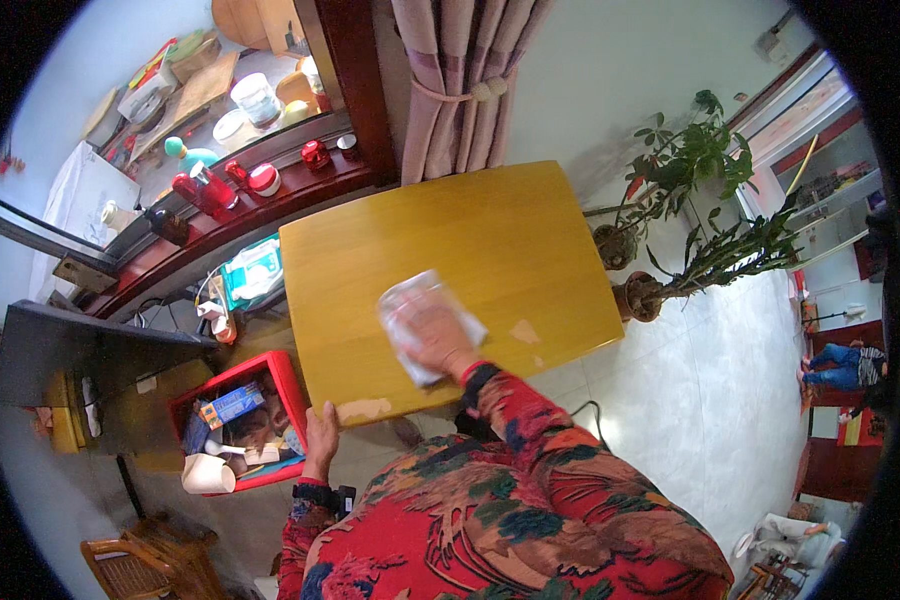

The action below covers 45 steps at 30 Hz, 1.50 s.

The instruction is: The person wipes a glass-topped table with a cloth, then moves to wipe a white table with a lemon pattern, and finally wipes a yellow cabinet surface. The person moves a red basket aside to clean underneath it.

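A yellow wooden table (487, 232) with worn, peeled patches along its near side stands before me. My right hand (439, 341) lies on a white cloth (405, 300), pressing it against the tabletop near the middle; hand and cloth are slightly blurred. At the table's near left corner is my left hand (322, 435), its fingers on the corner edge beside a red plastic bin (289, 390). The bin holds a blue box (232, 405), a roll of white paper (208, 474) and other small items.
Red cosmetic bottles (214, 191) line the windowsill. A wipes pack (255, 270) and a dark monitor (97, 360) are at left. Potted plants (641, 296) stand by the table's right side. A tied curtain (461, 97) hangs behind. Another person (844, 367) is far right.
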Each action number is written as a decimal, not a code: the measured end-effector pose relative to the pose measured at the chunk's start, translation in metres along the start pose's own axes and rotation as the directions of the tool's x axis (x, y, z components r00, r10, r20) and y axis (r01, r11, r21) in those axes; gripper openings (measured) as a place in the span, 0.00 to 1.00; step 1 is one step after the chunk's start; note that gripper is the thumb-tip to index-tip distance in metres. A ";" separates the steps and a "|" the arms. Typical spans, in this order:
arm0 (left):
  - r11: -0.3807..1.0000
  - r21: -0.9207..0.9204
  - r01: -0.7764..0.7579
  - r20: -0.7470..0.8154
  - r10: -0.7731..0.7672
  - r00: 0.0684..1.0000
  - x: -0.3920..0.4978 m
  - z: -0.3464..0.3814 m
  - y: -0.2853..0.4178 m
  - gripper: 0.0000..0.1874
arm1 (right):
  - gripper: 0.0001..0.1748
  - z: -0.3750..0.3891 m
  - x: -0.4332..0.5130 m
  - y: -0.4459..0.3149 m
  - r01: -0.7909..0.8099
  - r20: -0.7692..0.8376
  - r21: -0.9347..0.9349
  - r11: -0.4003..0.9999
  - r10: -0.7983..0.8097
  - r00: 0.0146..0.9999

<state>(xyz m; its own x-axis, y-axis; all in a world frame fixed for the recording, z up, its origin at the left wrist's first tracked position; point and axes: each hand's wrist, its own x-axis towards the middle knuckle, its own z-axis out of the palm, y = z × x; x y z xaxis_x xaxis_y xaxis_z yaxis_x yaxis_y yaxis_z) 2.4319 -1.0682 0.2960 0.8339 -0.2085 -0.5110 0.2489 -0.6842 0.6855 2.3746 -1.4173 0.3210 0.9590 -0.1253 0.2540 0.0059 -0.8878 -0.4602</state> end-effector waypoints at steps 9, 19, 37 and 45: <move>0.955 0.126 -0.269 -0.005 0.272 0.962 -0.003 0.001 0.005 0.26 | 0.39 -0.132 -0.091 0.210 -0.693 -0.244 -0.417 0.588 0.662 0.709; 0.981 0.174 -0.092 -0.034 0.099 0.994 -0.012 0.004 0.017 0.24 | 0.38 -0.064 0.081 0.177 -0.517 -0.242 -0.335 0.787 0.459 0.855; 0.997 0.082 0.000 0.013 -0.001 1.000 -0.014 0.001 0.019 0.26 | 0.35 -0.110 0.110 0.330 -0.413 -0.250 -0.434 0.801 0.333 0.909; 0.988 0.157 -0.016 -0.024 0.020 1.000 -0.011 0.001 0.006 0.25 | 0.39 -0.075 0.125 0.266 -0.562 -0.293 -0.465 0.684 0.480 0.827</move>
<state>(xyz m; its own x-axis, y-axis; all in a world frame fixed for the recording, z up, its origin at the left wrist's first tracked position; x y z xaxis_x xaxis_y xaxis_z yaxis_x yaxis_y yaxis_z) 2.4240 -1.0704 0.3048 0.8503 -0.2057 -0.4844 0.1550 -0.7818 0.6040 2.4751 -1.7020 0.2939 0.7132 -0.6592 0.2384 -0.6662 -0.7432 -0.0622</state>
